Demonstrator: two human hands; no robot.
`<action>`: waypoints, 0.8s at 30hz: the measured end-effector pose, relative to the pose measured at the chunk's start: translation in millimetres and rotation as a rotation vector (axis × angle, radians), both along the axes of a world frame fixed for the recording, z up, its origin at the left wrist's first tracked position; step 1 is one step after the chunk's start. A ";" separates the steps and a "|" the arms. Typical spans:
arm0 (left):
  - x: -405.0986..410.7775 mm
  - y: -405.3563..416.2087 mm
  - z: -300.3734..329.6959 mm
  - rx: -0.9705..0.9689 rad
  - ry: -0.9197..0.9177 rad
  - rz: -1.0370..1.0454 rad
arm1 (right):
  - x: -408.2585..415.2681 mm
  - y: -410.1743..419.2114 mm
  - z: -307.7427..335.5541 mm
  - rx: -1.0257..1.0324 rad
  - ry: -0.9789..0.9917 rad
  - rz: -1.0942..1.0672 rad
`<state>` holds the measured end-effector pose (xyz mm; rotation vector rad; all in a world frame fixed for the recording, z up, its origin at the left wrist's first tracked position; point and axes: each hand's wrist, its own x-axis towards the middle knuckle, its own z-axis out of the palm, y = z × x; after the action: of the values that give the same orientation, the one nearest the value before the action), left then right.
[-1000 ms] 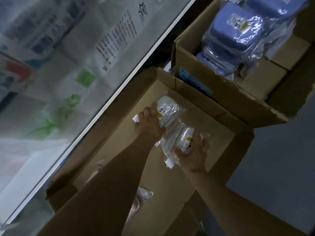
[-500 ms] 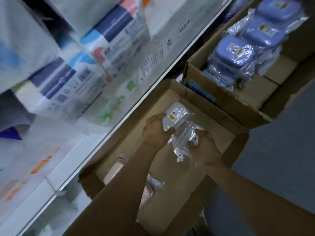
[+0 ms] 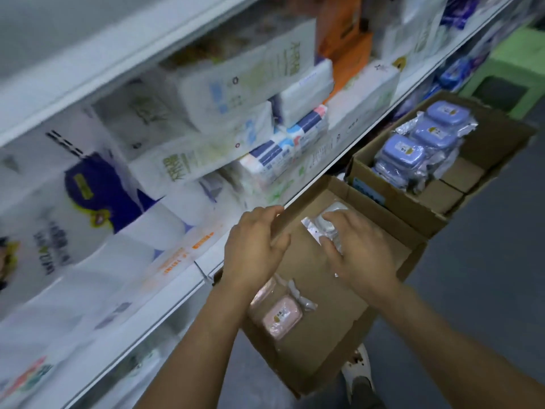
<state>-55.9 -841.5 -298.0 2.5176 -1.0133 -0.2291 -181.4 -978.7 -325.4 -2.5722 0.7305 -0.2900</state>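
Grab step, looks like: right hand curled round white bagged packs in far corner of cardboard box, left hand loose, empty. Next probably: lift straight up, keep wrap from snagging.

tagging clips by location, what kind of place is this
Probably a shop aisle during restocking: white shelves stacked with tissue packs, and open cardboard boxes on the floor holding wrapped blue cases and a pink case. The right hand grips a wrapped white case.
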 end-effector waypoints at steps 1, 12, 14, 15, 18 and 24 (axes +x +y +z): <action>-3.9 17.1 19.1 -0.012 -0.044 0.003 | -1.3 12.8 19.1 -0.036 -0.021 0.012; -14.3 224.3 193.5 -0.168 -0.299 0.107 | 11.0 153.4 194.5 -0.232 -0.329 0.243; -14.7 253.4 215.6 -0.185 -0.329 0.133 | 20.6 178.1 215.3 -0.261 -0.375 0.301; -14.3 267.9 225.7 -0.200 -0.345 0.145 | 26.1 189.8 224.9 -0.264 -0.387 0.327; -9.8 312.1 252.2 -0.237 -0.385 0.214 | 45.1 220.8 248.9 -0.254 -0.421 0.398; 17.0 383.3 281.7 -0.061 -0.452 0.241 | 92.1 271.6 282.6 -0.291 -0.402 0.530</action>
<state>-38.9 -458.2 -16.3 2.6620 -0.8396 0.4529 -89.3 -707.2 -42.8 -2.7233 -0.1516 -0.7469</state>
